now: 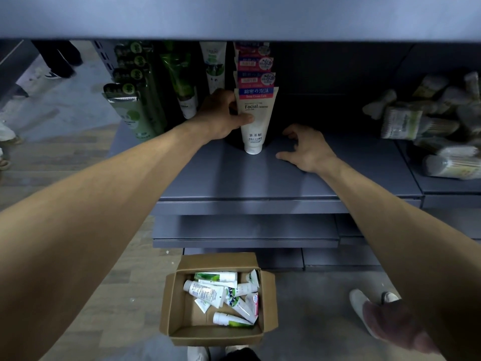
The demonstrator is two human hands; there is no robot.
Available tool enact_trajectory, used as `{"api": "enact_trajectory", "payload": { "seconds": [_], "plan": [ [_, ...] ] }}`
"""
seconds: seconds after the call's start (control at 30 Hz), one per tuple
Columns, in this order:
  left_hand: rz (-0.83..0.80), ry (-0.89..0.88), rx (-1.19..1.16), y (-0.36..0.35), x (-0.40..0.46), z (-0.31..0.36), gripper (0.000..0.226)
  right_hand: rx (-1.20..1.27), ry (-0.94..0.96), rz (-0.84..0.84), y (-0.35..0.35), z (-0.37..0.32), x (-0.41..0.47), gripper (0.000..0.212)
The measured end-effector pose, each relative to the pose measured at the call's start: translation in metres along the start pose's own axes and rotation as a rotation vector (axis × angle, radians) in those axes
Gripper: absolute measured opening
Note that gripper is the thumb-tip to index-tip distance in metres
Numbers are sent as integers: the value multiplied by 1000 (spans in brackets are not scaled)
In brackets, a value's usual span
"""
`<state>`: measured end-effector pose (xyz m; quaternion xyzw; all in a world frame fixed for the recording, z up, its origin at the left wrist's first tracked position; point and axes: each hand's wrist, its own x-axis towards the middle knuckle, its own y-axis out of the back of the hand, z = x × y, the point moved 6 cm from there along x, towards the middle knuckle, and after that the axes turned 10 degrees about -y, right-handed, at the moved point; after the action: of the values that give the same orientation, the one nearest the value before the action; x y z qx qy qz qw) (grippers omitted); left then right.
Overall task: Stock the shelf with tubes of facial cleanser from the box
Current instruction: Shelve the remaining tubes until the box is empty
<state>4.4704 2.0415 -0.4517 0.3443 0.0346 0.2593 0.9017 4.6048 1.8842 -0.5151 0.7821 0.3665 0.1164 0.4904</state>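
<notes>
The grey shelf [325, 175] fills the middle of the frame, and the step in hand looks like setting one tube in place at the front of a row. Low in the middle of the frame a cardboard box [179, 324] sits open on the floor with a loose heap of tubes [223, 295] left in it, so the job seems some way from done. To the right of the frame, packs of cotton buds [421, 126] are piled on the neighbouring shelf, well apart from the work; at upper left stand green tubes [135, 113], with another white tube between them and the working row. The left hand [221, 117] has its grip closed round the facial cleanser tube [253, 121], thumb across the front and fingers behind, the tube upright on its cap just left of centre, in front of a row of matching pink-topped tubes [256, 66]. The right hand [304, 149] rests on the shelf just beside it, fingers spread and loosely bent, gripping nothing. Next, I'd judge, the tube wants squaring against the row and letting go gently, since it stands on a narrow cap and could tip. Then it is a reach down to the box; the lower shelf edges jut out above it and may crowd that reach.
</notes>
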Motion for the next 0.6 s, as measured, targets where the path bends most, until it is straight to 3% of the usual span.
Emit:
{"api": "enact_trajectory", "payload": {
  "seconds": [0.17, 0.37, 0.6],
  "plan": [
    [10, 2, -26, -3, -1, 0, 33, -2, -6, 8, 0, 0, 0, 64],
    [132, 71, -80, -9, -20, -15, 40, 17, 0, 26, -1, 0, -1, 64],
    [127, 128, -94, -18, -66, -37, 41, 28, -5, 56, -1, 5, -2, 65]
  ]
}}
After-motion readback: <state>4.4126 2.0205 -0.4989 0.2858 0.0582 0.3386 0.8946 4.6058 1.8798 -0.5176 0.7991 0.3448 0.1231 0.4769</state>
